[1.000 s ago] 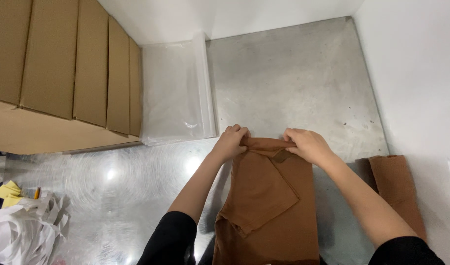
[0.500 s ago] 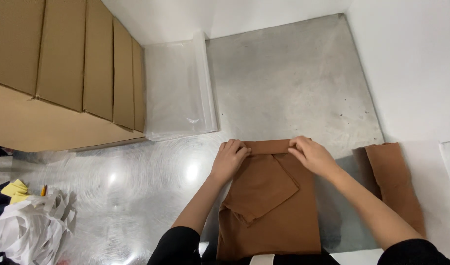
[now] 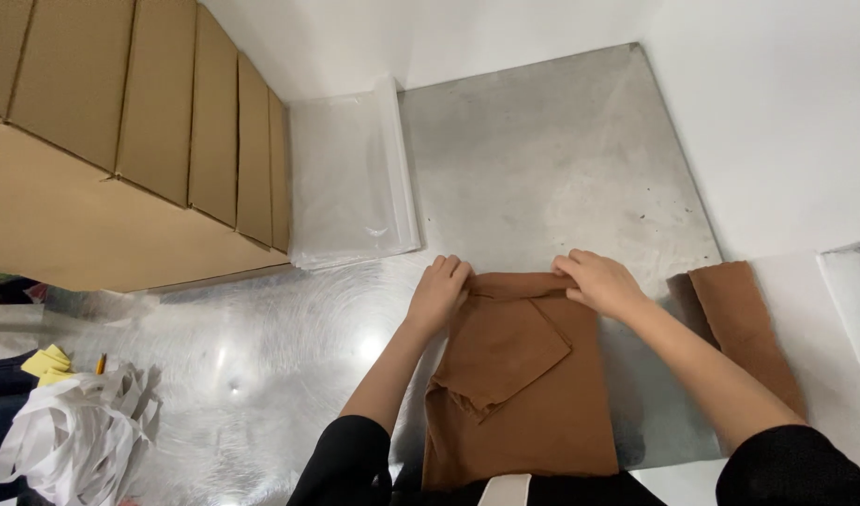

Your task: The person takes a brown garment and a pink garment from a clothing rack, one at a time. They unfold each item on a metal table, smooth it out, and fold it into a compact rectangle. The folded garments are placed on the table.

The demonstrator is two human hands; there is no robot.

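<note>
A brown garment [image 3: 528,394] lies partly folded on the metal table [image 3: 542,169], one sleeve turned in across its middle. My left hand [image 3: 439,292] grips the garment's top left corner. My right hand [image 3: 601,281] pinches its top edge on the right side. Both hands rest on the cloth at the far end of the garment, and my black sleeves show at the bottom of the view.
A stack of clear plastic bags [image 3: 350,178] lies at the back left of the table. Cardboard boxes [image 3: 120,141] stand along the left. A second brown folded piece [image 3: 744,328] lies to the right. White paper strips [image 3: 74,440] are heaped at lower left.
Both hands and the garment's top edge have come slightly nearer to me, and the view has shifted a little. The grip on the cloth is unchanged.
</note>
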